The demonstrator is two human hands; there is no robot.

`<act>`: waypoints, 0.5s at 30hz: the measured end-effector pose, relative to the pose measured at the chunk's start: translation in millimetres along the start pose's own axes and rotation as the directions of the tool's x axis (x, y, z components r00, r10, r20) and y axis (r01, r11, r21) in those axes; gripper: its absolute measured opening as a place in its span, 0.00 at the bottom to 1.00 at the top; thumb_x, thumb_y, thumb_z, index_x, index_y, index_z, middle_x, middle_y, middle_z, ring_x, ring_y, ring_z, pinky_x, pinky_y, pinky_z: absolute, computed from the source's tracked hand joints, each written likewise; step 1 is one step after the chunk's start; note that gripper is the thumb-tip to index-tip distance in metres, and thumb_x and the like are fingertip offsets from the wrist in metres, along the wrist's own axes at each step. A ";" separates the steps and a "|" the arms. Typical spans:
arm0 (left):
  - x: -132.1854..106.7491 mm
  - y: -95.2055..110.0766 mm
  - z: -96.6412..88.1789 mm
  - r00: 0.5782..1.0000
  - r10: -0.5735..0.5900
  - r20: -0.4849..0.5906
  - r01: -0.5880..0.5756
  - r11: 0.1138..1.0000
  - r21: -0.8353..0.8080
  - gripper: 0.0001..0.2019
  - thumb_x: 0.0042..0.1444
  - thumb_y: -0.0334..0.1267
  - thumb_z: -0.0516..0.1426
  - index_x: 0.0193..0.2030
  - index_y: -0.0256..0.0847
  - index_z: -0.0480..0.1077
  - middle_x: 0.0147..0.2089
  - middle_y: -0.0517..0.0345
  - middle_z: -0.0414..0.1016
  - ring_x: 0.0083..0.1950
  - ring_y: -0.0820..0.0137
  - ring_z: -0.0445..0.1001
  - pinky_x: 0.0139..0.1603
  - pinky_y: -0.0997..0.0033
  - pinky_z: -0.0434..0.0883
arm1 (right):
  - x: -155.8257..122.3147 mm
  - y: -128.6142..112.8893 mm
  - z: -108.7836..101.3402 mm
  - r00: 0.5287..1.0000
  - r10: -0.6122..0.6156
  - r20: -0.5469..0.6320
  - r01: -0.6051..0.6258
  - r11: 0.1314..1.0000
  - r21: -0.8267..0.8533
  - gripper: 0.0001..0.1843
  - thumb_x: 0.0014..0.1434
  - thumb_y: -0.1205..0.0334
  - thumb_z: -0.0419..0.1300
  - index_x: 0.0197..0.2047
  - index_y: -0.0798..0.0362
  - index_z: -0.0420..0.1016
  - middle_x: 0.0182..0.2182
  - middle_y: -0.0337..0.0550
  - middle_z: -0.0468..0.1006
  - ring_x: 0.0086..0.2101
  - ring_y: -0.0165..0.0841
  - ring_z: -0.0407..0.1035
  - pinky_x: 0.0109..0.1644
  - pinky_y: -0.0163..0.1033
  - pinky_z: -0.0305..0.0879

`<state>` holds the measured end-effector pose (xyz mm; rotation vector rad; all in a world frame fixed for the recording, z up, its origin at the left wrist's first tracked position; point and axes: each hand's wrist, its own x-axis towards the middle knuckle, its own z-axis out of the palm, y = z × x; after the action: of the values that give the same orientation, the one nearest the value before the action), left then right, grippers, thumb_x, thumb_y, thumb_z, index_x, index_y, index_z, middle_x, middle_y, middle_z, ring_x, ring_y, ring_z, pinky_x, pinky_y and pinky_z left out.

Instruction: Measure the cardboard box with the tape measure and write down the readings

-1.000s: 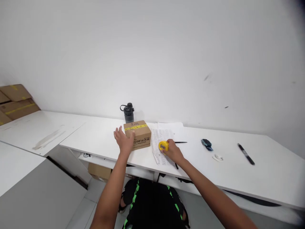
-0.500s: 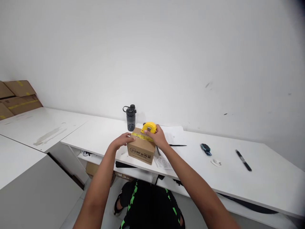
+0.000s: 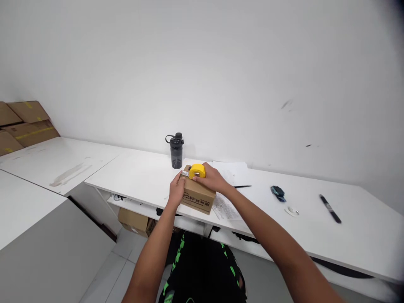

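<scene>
A small brown cardboard box [image 3: 198, 200] with dark printing on its front sits near the front edge of the white table. My right hand [image 3: 213, 180] grips a yellow tape measure [image 3: 197, 171] just over the top of the box. A short bit of the blade, with its pale end [image 3: 185, 173], sticks out to the left. My left hand [image 3: 176, 190] is closed around the left side of the box, thumb on the top, fingertips close to that blade end. Whether they also pinch the blade I cannot tell.
Behind the box stands a dark water bottle [image 3: 176, 151]. Papers [image 3: 232, 170] and a black pen [image 3: 243, 186] lie to its right. Farther right are a small dark teal object [image 3: 278, 193], a white object [image 3: 292, 211] and a black marker [image 3: 330, 208]. Brown boxes [image 3: 33, 126] are stacked far left.
The long yellow blade across the box top has drawn back into the tape measure, leaving a short end. My left hand has moved right, towards the tape measure. The view has shifted slightly.
</scene>
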<state>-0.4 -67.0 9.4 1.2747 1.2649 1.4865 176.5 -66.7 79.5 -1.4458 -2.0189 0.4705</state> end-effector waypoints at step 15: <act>6.3 -2.8 3.2 1.000 0.008 -0.001 -0.008 1.000 -0.023 0.22 0.59 0.40 0.53 0.60 0.40 0.66 0.61 0.53 0.69 0.60 0.62 0.67 0.61 0.64 0.63 | -41.3 43.9 -44.7 0.996 0.074 -0.049 -0.070 0.994 0.083 0.22 0.48 0.46 0.64 0.42 0.48 0.65 0.38 0.39 0.76 0.36 0.36 0.69 0.33 0.36 0.59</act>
<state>1.4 -59.8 7.8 1.2656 1.2417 1.5036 246.7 -93.1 75.9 -1.4706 -1.8907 0.5337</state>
